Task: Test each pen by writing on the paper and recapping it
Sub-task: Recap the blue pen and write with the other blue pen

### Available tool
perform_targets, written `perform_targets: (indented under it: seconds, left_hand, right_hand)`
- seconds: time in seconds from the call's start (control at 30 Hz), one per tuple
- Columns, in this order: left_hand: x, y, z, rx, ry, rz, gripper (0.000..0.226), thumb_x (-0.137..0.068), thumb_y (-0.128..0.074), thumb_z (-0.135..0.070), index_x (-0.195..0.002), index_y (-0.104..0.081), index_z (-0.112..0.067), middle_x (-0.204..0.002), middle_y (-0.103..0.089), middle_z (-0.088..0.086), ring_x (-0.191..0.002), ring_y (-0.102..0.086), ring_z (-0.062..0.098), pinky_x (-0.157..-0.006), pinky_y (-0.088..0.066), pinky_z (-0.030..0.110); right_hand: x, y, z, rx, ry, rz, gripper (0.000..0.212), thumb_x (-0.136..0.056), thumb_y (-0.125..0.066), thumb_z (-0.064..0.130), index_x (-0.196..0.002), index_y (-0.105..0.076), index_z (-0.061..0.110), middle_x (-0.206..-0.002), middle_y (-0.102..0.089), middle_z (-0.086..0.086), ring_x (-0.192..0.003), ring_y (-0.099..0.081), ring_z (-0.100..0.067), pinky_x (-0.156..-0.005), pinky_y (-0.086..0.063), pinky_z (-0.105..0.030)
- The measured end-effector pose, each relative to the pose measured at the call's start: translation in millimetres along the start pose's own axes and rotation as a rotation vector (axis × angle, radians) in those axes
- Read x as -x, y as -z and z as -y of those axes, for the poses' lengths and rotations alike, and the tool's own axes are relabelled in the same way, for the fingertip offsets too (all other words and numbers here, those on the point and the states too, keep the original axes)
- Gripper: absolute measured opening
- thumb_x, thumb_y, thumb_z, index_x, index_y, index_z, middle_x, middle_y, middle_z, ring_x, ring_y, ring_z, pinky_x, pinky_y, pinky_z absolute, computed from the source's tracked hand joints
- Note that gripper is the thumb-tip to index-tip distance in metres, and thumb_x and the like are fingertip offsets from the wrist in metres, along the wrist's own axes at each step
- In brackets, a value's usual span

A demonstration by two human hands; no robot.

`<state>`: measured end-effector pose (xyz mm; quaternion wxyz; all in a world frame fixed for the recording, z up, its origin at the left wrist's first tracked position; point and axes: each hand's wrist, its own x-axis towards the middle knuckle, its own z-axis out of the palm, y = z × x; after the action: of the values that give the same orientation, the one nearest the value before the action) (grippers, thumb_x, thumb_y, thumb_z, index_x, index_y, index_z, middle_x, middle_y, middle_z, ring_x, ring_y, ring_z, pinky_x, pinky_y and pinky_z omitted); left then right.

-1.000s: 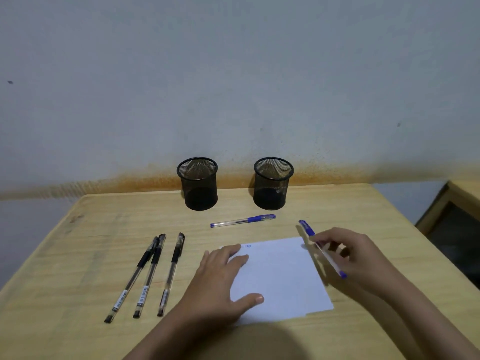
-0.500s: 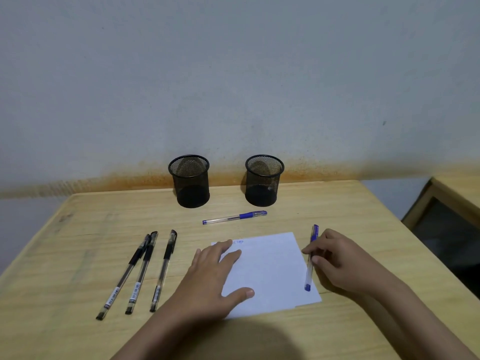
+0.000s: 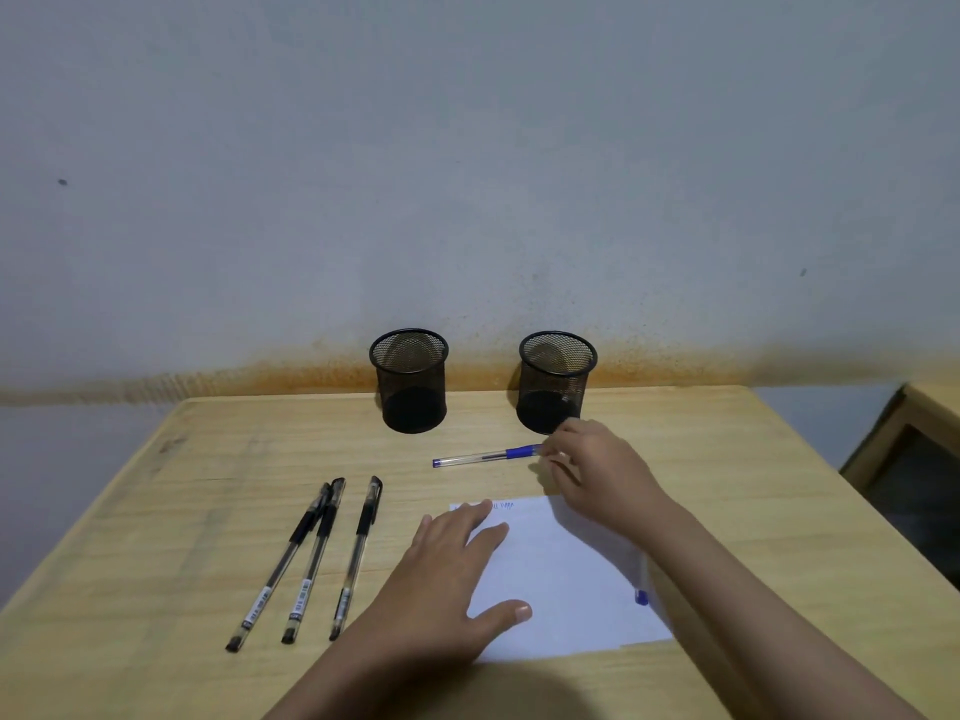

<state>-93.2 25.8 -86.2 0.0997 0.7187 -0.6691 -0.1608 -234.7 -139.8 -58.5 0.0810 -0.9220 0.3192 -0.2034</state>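
Note:
A white paper point(image 3: 561, 574) with small blue scribbles at its top edge lies on the wooden table point(image 3: 208, 511). My left hand point(image 3: 447, 579) rests flat on the paper's left part, fingers spread. My right hand point(image 3: 597, 470) reaches past the paper, and its fingertips pinch the cap end of a blue pen point(image 3: 483, 456) that lies in front of the right cup. A second blue pen point(image 3: 642, 597) lies at the paper's right edge, mostly hidden under my right forearm. Three black pens point(image 3: 317, 558) lie side by side to the left of the paper.
Two black mesh pen cups, the left cup point(image 3: 410, 381) and the right cup point(image 3: 556, 381), stand at the back of the table against the wall. A dark wooden piece of furniture point(image 3: 914, 485) is off the table's right side.
My right hand put the second blue pen down at the paper's right edge, then moved forward and left to the blue pen near the right cup. My left hand stayed on the paper.

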Motion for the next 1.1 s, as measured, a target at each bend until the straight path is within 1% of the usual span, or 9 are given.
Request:
perform_targets:
  seconds: [0.13,0.3,0.43,0.5,0.6,0.7,0.8,0.9,1.1]
  left_hand:
    - [1,3,-2,-0.018,0.004,0.017,0.074,-0.086,-0.04,-0.064,-0.147,-0.013,-0.033,-0.157,0.004,-0.012,-0.143,0.006,0.013,-0.118,0.002,0.041]
    - [0,2,0,-0.028,-0.015,-0.013,0.073,-0.086,-0.04,-0.065,-0.147,-0.014,-0.032,-0.157,0.0,-0.011,-0.143,0.005,0.013,-0.116,0.008,0.041]
    - [-2,-1,3,-0.013,-0.029,-0.1,0.075,-0.083,-0.041,-0.065,-0.146,-0.018,-0.029,-0.155,-0.011,-0.009,-0.142,-0.003,0.01,-0.115,0.01,0.04]
    - [-4,-4,5,-0.003,-0.042,-0.167,0.076,-0.081,-0.039,-0.065,-0.144,-0.022,-0.026,-0.151,-0.019,-0.007,-0.141,-0.008,0.009,-0.115,0.009,0.037]
    - [-5,-6,6,0.094,-0.058,-0.321,0.068,-0.079,-0.038,-0.064,-0.134,-0.036,-0.025,-0.136,-0.035,-0.01,-0.131,-0.025,0.005,-0.116,-0.002,0.034]
    - [-4,-4,4,0.245,-0.064,-0.494,0.048,-0.083,-0.054,-0.052,-0.122,-0.045,-0.027,-0.117,-0.044,-0.016,-0.108,-0.035,-0.008,-0.108,-0.026,0.033]
    - [-3,2,0,0.32,-0.077,-0.61,0.038,-0.084,-0.06,-0.043,-0.117,-0.051,-0.028,-0.108,-0.051,-0.019,-0.105,-0.044,-0.005,-0.094,-0.041,0.027]
    - [1,6,-5,0.38,-0.124,-0.677,0.026,-0.085,-0.065,-0.029,-0.11,-0.058,-0.024,-0.099,-0.058,-0.014,-0.096,-0.054,0.004,-0.078,-0.046,0.022]
    - [2,11,-5,0.406,-0.146,-0.811,0.018,-0.083,-0.066,-0.01,-0.101,-0.067,-0.009,-0.085,-0.06,-0.002,-0.079,-0.056,0.005,-0.065,-0.046,0.016]
  right_hand:
    - [-22,-27,7,0.147,0.054,0.034,0.025,-0.091,-0.052,0.022,-0.111,-0.065,0.015,-0.103,-0.062,-0.004,-0.092,-0.053,-0.026,-0.068,-0.043,-0.035]
    - [-28,-29,13,0.195,-0.007,0.098,0.023,-0.088,-0.054,0.012,-0.108,-0.063,0.008,-0.103,-0.05,-0.009,-0.09,-0.05,-0.027,-0.063,-0.037,-0.032]
    - [-19,-10,18,-0.162,-0.086,-0.017,0.018,-0.083,-0.052,0.005,-0.095,-0.063,0.013,-0.092,-0.049,-0.002,-0.075,-0.052,-0.02,-0.066,-0.047,-0.036]
    - [-13,-2,23,-0.203,-0.066,-0.039,0.015,-0.084,-0.053,0.007,-0.094,-0.06,0.015,-0.091,-0.049,0.0,-0.071,-0.052,-0.017,-0.066,-0.047,-0.035]
    - [-4,1,30,-0.344,-0.1,-0.092,0.012,-0.084,-0.058,0.007,-0.089,-0.058,0.018,-0.089,-0.051,0.001,-0.068,-0.053,-0.016,-0.063,-0.045,-0.022]
    - [6,2,43,-0.919,-0.307,-0.159,0.016,-0.086,-0.062,0.001,-0.082,-0.055,0.014,-0.061,-0.054,0.004,-0.059,-0.054,-0.019,-0.058,-0.047,-0.02]
    - [18,-2,56,-1.305,-0.397,-0.129,0.016,-0.087,-0.058,-0.003,-0.093,-0.058,0.011,-0.061,-0.06,-0.001,-0.059,-0.059,-0.018,-0.057,-0.055,-0.024]
    - [24,-5,65,-1.292,-0.377,-0.07,0.022,-0.089,-0.057,0.0,-0.106,-0.062,0.012,-0.07,-0.064,-0.003,-0.064,-0.063,-0.011,-0.064,-0.057,-0.024]
    - [25,-9,72,-1.145,-0.367,-0.079,0.009,-0.089,-0.059,0.007,-0.091,-0.067,0.011,-0.066,-0.067,0.002,-0.061,-0.062,-0.006,-0.06,-0.054,-0.021]
